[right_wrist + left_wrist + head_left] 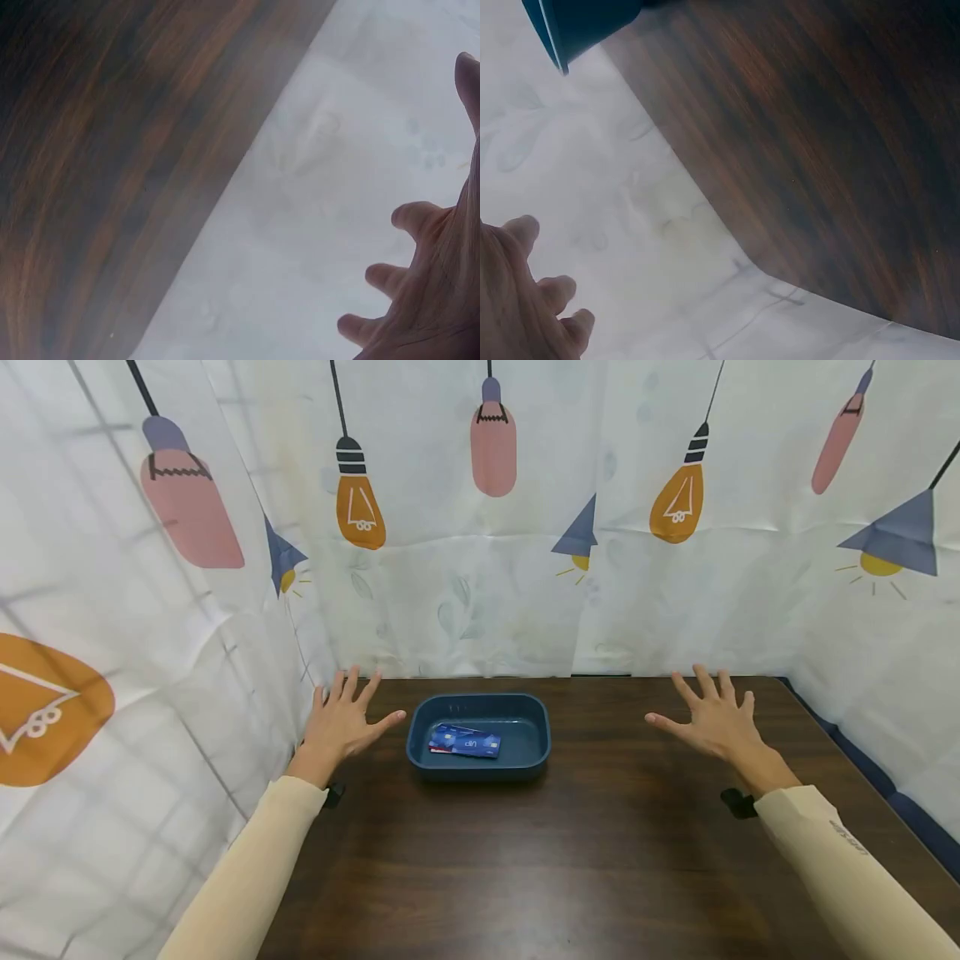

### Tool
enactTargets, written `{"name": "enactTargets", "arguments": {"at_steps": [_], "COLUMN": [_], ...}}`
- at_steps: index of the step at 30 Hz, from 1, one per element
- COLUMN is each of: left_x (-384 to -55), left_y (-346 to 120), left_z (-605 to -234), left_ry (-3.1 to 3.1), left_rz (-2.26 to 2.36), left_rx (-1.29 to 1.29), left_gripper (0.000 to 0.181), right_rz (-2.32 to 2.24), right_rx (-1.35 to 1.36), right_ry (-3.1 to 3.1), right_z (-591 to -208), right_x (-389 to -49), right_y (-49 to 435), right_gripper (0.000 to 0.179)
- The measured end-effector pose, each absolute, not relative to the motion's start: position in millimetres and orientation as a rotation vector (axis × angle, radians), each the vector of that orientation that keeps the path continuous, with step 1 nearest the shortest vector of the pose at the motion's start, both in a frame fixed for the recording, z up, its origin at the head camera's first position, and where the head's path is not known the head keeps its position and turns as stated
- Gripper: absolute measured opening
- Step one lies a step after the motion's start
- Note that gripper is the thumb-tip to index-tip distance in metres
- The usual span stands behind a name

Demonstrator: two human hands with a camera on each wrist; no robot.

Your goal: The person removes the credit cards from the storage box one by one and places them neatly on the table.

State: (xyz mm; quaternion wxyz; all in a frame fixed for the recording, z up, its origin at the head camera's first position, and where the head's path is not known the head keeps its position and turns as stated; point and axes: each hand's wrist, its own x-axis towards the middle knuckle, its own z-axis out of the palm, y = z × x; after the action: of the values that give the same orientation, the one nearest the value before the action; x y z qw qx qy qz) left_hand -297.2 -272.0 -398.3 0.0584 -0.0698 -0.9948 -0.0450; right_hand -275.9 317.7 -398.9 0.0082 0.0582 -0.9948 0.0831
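My left hand is spread with nothing in it, just left of a dark blue tray. Inside that tray, toward its left side, lie blue cards that overlap; one is marked VIP. Well to the right of the tray, my right hand is also spread and holds nothing. In the left wrist view the left hand's fingers show at the lower left, with the tray's corner at the top. The right wrist view has the right hand's fingers at the right.
A dark brown wooden table lies under both hands. White curtains printed with lamps hang behind it and on both sides. Dark blue cloth runs along the table's right edge. Each wrist wears a black device, such as the right one.
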Motion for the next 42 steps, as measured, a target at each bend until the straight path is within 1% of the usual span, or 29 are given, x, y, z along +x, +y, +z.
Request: {"name": "enactTargets", "arguments": {"at_steps": [10, 19, 27, 33, 42], "left_x": [-277, -260, -250, -250, -259], "left_y": [-269, -263, -255, -246, -237], "left_z": [-406, -421, -438, -449, -466], "left_ry": [-3.014, -3.010, -3.004, -2.984, -2.888], "left_rz": [-0.130, -0.157, -0.237, -0.440, -0.982], "left_rx": [-0.242, -0.246, -0.245, -0.231, -0.188], "left_gripper": [0.098, 0.099, 0.097, 0.091, 0.080], "right_rz": [0.257, 0.282, 0.324, 0.432, 0.686], "right_rx": [0.201, 0.265, 0.322, 0.400, 0.534], "right_ry": [-3.070, -3.031, -3.000, -2.966, -2.868], "right_z": [-408, -413, -422, -425, -431], "right_x": [-264, -251, -245, -245, -252], "right_y": [303, 282, 259, 233, 186], "right_gripper": [0.102, 0.100, 0.099, 0.096, 0.088]}}
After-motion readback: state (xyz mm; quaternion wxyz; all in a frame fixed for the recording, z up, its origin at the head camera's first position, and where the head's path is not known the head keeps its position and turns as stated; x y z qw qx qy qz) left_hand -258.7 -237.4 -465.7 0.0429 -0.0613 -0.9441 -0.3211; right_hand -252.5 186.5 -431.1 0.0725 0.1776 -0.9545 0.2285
